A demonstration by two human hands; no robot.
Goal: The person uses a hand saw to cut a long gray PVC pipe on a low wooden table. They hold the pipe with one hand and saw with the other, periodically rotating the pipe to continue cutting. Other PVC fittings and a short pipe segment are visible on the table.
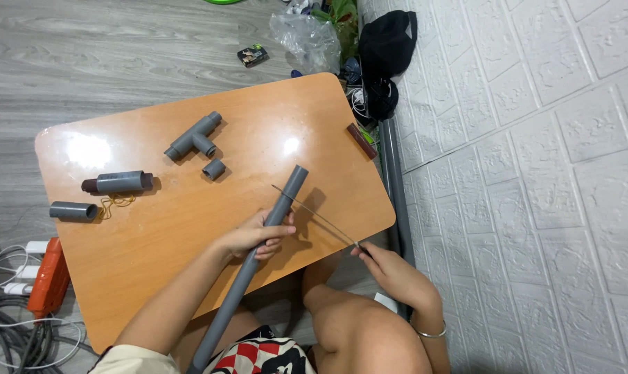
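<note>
Left hand (258, 235) clamps long pipe (272, 228) on bench (154, 235), near edge. Right hand (390, 266) grips saw blade (317, 216) laid across pipe. Cut looks barely begun. Tee (192, 137), short pieces (73, 210) far left.

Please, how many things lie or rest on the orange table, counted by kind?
Long grey plastic pipe, held by the left hand: 1
Short grey pipe pieces: 3
Grey T-shaped pipe fitting: 1
Thin saw blade, in the right hand: 1
Dark red block: 1
Total: 7
</note>
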